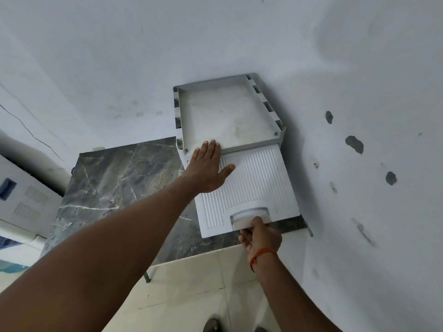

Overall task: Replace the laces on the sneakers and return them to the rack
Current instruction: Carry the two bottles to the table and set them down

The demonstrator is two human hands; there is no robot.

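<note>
A white plastic shoe rack [230, 111] stands against the wall on a marble table. Its ribbed front door [254, 183] is swung out toward me. My left hand [207, 168] lies flat with straight fingers on the rack's front edge and the top of the door. My right hand [260, 233] curls its fingers round the door's handle [249, 218] at the lower edge. An orange thread is tied round that wrist. No sneakers or laces show; the rack's inside is hidden behind the door.
The dark grey marble table [115, 188] spreads left of the rack. A white appliance [21, 200] stands at the far left. The pitted white wall [359, 144] is close on the right. Pale floor tiles [191, 295] and my shoe tips lie below.
</note>
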